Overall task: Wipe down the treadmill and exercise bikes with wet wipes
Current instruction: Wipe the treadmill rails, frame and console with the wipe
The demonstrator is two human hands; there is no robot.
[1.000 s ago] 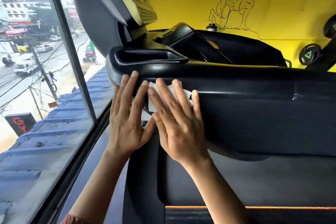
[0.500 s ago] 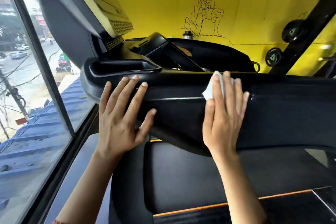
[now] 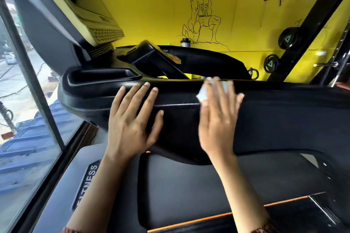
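The black treadmill console (image 3: 284, 119) spans the middle of the view, with a tray recess at its left end. My left hand (image 3: 130, 121) lies flat on the console's front panel, fingers straight and spread. To its right, my right hand (image 3: 217, 117) presses a white wet wipe (image 3: 203, 92) against the same panel with straight fingers; the hand is motion-blurred. Most of the wipe is hidden under the fingers. Below lies the dark treadmill deck (image 3: 189, 185) with an orange stripe.
A large window (image 3: 22, 119) with a dark frame runs along the left, close to the treadmill. A tilted screen (image 3: 85, 11) hangs above the console at upper left. A second black machine (image 3: 198, 60) stands behind, before the yellow wall (image 3: 151, 15). A dark post (image 3: 306, 30) slants at right.
My right hand slid the wipe rightward along the console panel, away from my left hand, then shifted slightly back left. My left hand stayed flat on the panel. The view tilted.
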